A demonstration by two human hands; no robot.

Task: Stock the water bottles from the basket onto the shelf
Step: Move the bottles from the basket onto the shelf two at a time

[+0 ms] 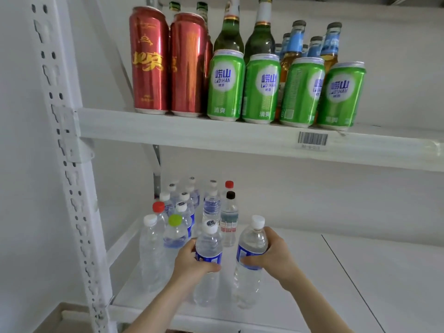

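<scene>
Head view: left hand point(192, 261) and right hand point(276, 255) each wrapped around a clear blue-labelled plastic water bottle point(208, 260), point(251, 260), upright on the white lower shelf point(360, 284), probably extending the front row.

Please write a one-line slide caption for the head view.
Left hand and right hand each set a clear plastic water bottle on the white lower shelf.

**Both hands closed on bottles**

The left hand point(192, 263) is wrapped around a bottle point(208, 255) at its label, thumb in front, fingers behind. The right hand point(274, 255) grips a second bottle point(251, 251) from its right side, thumb across the label. Both bare forearms reach up from the lower edge, wrists nearly straight, the hands near each other.
</scene>
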